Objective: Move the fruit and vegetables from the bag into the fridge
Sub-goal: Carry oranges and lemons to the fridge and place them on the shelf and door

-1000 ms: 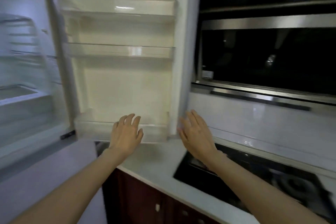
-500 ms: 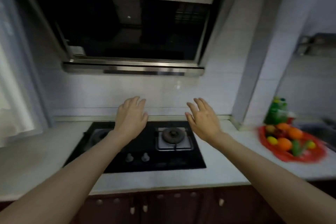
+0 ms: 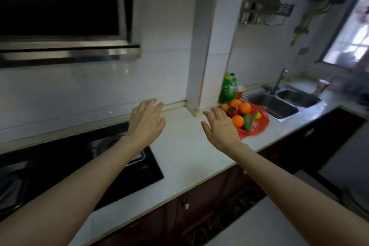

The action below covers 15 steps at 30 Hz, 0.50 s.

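Observation:
A red plastic bag [image 3: 259, 124] lies spread flat on the white counter, next to the sink. On it rest oranges [image 3: 237, 121], a green cucumber [image 3: 247, 122], a red pepper [image 3: 232, 111] and a small yellow fruit [image 3: 259, 115]. My right hand [image 3: 220, 128] hovers open just left of the bag, its fingers covering the bag's near edge. My left hand [image 3: 146, 121] is open above the counter by the hob's right end. Both hands hold nothing. The fridge is out of view.
A black gas hob [image 3: 83, 164] fills the counter's left part under a range hood [image 3: 65, 50]. A tiled pillar [image 3: 201, 46] juts out behind the bag. Green bottles [image 3: 228, 89] stand behind the bag. A double steel sink [image 3: 279, 104] lies to the right, with dark cabinets [image 3: 199, 211] below.
My view has swung right from the open fridge door, past the hob, to the counter by the sink. The bag of produce is now close to my right hand. Both hands stay open.

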Each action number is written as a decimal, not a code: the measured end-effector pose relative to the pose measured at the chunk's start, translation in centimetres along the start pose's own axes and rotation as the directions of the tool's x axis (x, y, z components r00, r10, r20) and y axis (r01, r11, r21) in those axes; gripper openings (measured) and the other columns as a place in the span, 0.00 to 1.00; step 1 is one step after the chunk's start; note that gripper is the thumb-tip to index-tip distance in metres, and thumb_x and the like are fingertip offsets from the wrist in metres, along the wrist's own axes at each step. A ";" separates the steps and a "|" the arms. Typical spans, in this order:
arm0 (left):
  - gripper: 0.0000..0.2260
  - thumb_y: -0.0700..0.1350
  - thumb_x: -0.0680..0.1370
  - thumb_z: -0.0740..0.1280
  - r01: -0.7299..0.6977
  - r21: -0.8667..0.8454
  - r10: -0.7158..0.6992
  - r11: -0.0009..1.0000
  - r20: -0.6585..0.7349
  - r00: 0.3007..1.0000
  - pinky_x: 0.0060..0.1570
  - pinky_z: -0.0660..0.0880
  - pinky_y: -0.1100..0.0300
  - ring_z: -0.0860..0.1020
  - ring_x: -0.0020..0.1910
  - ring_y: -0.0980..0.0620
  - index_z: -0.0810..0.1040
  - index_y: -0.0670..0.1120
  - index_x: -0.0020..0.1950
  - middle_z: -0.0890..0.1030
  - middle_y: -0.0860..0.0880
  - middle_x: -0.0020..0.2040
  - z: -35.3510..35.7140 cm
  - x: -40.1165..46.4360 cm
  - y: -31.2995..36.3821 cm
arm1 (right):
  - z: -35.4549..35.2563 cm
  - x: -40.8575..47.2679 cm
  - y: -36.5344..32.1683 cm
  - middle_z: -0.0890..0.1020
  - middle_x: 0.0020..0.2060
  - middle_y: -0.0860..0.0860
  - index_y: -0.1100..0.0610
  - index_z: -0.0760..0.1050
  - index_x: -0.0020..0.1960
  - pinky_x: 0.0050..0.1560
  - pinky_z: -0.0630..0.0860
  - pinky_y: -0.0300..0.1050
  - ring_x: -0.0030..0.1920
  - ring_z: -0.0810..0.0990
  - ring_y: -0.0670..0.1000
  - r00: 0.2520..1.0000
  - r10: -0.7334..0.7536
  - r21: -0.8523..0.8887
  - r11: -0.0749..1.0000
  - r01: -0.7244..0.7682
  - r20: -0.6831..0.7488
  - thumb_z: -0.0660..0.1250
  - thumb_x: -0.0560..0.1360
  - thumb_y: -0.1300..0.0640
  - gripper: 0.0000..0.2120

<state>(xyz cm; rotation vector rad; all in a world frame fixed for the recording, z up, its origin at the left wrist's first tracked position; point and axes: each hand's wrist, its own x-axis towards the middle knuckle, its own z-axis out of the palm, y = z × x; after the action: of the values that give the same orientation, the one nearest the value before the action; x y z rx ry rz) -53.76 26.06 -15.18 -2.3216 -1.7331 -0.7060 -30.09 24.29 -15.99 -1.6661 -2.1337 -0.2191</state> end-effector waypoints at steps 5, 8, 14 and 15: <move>0.21 0.49 0.78 0.60 -0.057 -0.075 0.066 0.996 0.126 0.990 0.63 0.64 0.48 0.65 0.68 0.42 0.68 0.44 0.69 0.66 0.43 0.71 7.9 5.2 1.9 | 2.2 0.6 7.4 0.69 0.67 0.61 0.60 0.69 0.67 0.68 0.62 0.54 0.69 0.65 0.62 0.983 0.173 -0.080 0.982 -0.168 0.061 0.56 0.80 0.50 0.21; 0.20 0.49 0.79 0.59 -0.112 -0.115 0.132 0.987 0.186 0.974 0.63 0.64 0.47 0.64 0.68 0.42 0.68 0.43 0.70 0.66 0.43 0.71 12.0 7.7 4.8 | 3.2 -0.4 11.3 0.72 0.63 0.61 0.61 0.71 0.65 0.63 0.68 0.56 0.64 0.69 0.63 0.962 0.266 -0.095 0.961 -0.260 0.064 0.54 0.79 0.48 0.22; 0.21 0.49 0.78 0.60 -0.237 -0.181 0.280 0.955 0.272 0.921 0.64 0.64 0.47 0.64 0.69 0.42 0.67 0.44 0.70 0.66 0.43 0.71 19.7 11.5 13.0 | 4.6 -4.3 20.0 0.69 0.67 0.60 0.60 0.66 0.69 0.69 0.64 0.55 0.70 0.64 0.59 0.886 0.456 -0.128 0.886 -0.445 0.078 0.56 0.80 0.50 0.21; 0.21 0.49 0.78 0.61 -0.252 -0.189 0.298 0.949 0.277 0.914 0.63 0.65 0.47 0.65 0.68 0.42 0.68 0.44 0.70 0.67 0.43 0.71 20.9 12.1 14.5 | 4.7 -4.9 21.5 0.70 0.67 0.60 0.60 0.66 0.69 0.70 0.63 0.55 0.70 0.64 0.60 0.876 0.475 -0.133 0.877 -0.463 0.083 0.55 0.80 0.50 0.21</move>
<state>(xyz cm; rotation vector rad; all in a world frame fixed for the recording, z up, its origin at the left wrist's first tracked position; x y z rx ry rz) -31.81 40.20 -25.80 -2.8311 -1.4468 -0.4625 -9.69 27.51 -25.06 -2.2498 -1.7405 -0.0946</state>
